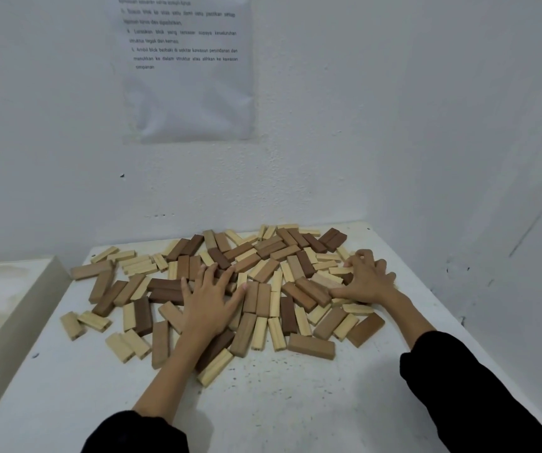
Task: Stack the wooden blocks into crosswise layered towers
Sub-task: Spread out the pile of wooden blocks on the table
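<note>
Now, left grip (pixel 211 302) spread flat on the wooden blocks (pixel 310 346); right grip (pixel 366 282) clawed over them, hold unclear. Light, stiff, smooth, I'd judge: pinch one across its long sides.

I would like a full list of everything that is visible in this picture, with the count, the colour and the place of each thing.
wooden blocks: many, too many to count exactly; pale, mid-brown and dark brown; lying loose and flat over the far half of the table, no tower standing.
table: one, white with dark specks, in the room corner.
printed sheet: one, grey-white with dark text, on the wall above the blocks.
wall: white, behind and right of the table.
box: one, cream, left of the table, partly out of view.
sleeves: two, black, bottom edge.
left hand: one, flat, fingers spread on the middle blocks.
right hand: one, fingers bent over blocks at the pile's right; grip unclear.
</note>
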The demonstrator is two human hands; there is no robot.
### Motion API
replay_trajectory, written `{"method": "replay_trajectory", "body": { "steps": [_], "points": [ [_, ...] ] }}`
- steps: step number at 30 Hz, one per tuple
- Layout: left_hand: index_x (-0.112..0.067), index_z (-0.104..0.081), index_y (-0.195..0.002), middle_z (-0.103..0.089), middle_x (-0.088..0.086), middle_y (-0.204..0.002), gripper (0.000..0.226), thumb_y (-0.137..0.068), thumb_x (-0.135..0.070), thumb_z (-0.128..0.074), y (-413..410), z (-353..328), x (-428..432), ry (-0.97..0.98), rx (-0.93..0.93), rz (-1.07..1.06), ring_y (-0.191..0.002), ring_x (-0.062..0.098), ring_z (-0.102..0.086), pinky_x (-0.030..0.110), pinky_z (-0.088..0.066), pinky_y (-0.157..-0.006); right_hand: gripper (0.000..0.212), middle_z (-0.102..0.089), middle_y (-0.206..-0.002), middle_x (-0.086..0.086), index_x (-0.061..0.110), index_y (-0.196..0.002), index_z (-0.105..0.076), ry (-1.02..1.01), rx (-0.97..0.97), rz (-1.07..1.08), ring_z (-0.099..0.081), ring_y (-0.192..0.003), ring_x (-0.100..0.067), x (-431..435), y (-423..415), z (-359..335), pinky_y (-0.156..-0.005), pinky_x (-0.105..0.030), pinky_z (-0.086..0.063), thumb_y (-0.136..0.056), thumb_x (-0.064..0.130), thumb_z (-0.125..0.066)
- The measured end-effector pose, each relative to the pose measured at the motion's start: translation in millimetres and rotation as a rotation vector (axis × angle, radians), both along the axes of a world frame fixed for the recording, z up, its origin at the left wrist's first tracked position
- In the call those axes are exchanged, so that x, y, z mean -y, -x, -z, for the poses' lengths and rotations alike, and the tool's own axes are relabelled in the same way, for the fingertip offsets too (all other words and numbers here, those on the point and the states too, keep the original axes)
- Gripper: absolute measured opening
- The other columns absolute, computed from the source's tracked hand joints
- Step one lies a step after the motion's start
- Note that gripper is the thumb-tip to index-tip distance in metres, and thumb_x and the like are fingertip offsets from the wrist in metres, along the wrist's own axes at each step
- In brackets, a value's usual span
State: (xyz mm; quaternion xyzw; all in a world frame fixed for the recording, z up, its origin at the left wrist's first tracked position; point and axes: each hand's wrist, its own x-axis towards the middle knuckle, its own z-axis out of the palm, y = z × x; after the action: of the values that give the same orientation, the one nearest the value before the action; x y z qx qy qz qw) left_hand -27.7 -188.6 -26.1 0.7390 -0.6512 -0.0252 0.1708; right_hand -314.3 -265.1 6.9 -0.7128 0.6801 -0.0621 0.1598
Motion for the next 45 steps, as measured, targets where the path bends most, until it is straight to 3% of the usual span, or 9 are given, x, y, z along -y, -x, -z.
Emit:
{"method": "replay_trajectory", "body": {
  "steps": [4, 8, 14, 20, 26, 29, 38, 42, 45],
  "points": [
    [-0.036, -0.032, -0.144, -0.026, 0.002, -0.154, 0.094, -0.067, -0.075, 0.007, 0.4, 0.2, -1.2, -0.004, 0.009, -0.009, -0.145, 0.020, -0.009, 0.052, 0.000, -0.114, 0.074, -0.032, -0.117, 0.009, 0.025, -0.112, -0.036, 0.079, 0.082, -0.020, -0.035, -0.112, -0.025, -5.6, 0.8, 4.6, -0.080, -0.035, -0.030, -0.056, 0.061, -0.069],
    [-0.036, -0.031, -0.144, -0.025, 0.002, -0.154, 0.095, -0.067, -0.074, 0.008, 0.6, -0.6, -0.1, -0.014, 0.012, -0.003, -0.145, 0.020, -0.008, 0.051, 0.000, -0.114, 0.060, -0.039, -0.107, 0.008, 0.023, -0.104, -0.040, 0.218, 0.142, -0.009, -0.039, -0.104, -0.025, -11.5, 0.2, 9.6, -0.076, -0.034, -0.031, -0.054, 0.051, -0.057],
    [-0.035, -0.034, -0.144, -0.027, 0.003, -0.153, 0.093, -0.068, -0.072, 0.005, -0.5, -0.9, -1.8, 0.004, -0.009, -0.003, -0.145, 0.020, -0.009, 0.052, 0.001, -0.114, 0.036, -0.046, -0.086, 0.008, 0.021, -0.091, -0.053, 0.335, 0.268, 0.018, -0.050, -0.080, -0.020, -12.2, -10.4, 4.5, -0.054, -0.024, -0.027, -0.060, 0.029, -0.072],
    [-0.032, -0.034, -0.144, -0.025, 0.001, -0.154, 0.086, -0.074, -0.065, 0.003, 3.5, -4.0, -1.8, 0.008, -0.060, -0.012, -0.145, 0.017, -0.008, 0.049, 0.002, -0.115, 0.054, -0.055, -0.107, -0.005, 0.013, -0.114, -0.057, 0.381, 0.370, -0.084, -0.055, -0.095, -0.024, -3.5, -69.2, -24.9, -0.065, -0.028, -0.038, -0.066, 0.024, -0.077],
    [-0.025, -0.032, -0.146, -0.020, 0.005, -0.156, 0.063, -0.092, -0.053, -0.016, 2.8, -5.3, -4.7, -0.005, -0.053, -0.115, -0.145, 0.019, -0.007, 0.046, -0.001, -0.116, 0.053, -0.053, -0.119, -0.008, 0.014, -0.123, -0.052, 0.346, 0.199, -0.249, -0.048, -0.112, -0.027, 10.0, -139.7, -26.0, -0.081, -0.030, -0.038, -0.075, 0.030, -0.069],
    [-0.027, -0.030, -0.146, -0.018, 0.004, -0.157, 0.050, -0.100, -0.044, -0.027, 3.3, -6.1, -4.4, -0.009, -0.057, -0.136, -0.146, 0.019, -0.005, 0.049, 0.001, -0.115, 0.062, -0.049, -0.127, -0.011, 0.015, -0.126, -0.048, 0.281, 0.109, -0.260, -0.042, -0.120, -0.028, 16.5, -149.3, -16.8, -0.092, -0.035, -0.038, -0.076, 0.046, -0.068],
    [-0.027, -0.028, -0.147, -0.017, 0.005, -0.157, 0.050, -0.100, -0.041, -0.028, 4.7, -4.5, -3.5, -0.018, -0.031, -0.137, -0.146, 0.020, -0.004, 0.051, 0.001, -0.115, 0.071, -0.035, -0.142, -0.008, 0.043, -0.137, -0.036, 0.159, 0.302, -0.181, -0.031, -0.132, -0.031, -20.0, -61.0, -11.3, -0.106, -0.046, -0.029, -0.075, 0.068, -0.058],
    [-0.025, -0.031, -0.147, -0.021, 0.007, -0.156, 0.050, -0.099, -0.040, -0.031, 5.7, -4.6, -2.6, -0.004, -0.028, -0.133, -0.146, 0.023, -0.008, 0.053, -0.001, -0.115, 0.097, -0.027, -0.150, -0.003, 0.051, -0.137, -0.029, -0.039, 0.188, -0.204, -0.022, -0.138, -0.025, -56.6, 6.0, -2.1, -0.111, -0.045, -0.021, -0.050, 0.090, -0.042],
    [-0.025, -0.031, -0.147, -0.021, 0.007, -0.156, 0.050, -0.099, -0.039, -0.031, 6.3, -5.9, -2.5, -0.006, -0.016, -0.132, -0.146, 0.022, -0.008, 0.054, -0.001, -0.115, 0.109, -0.008, -0.157, 0.002, 0.062, -0.134, -0.006, -0.072, 0.094, -0.289, -0.002, -0.144, -0.020, -82.2, 30.6, 9.6, -0.115, -0.047, -0.006, -0.037, 0.098, -0.039]
  ]
}}
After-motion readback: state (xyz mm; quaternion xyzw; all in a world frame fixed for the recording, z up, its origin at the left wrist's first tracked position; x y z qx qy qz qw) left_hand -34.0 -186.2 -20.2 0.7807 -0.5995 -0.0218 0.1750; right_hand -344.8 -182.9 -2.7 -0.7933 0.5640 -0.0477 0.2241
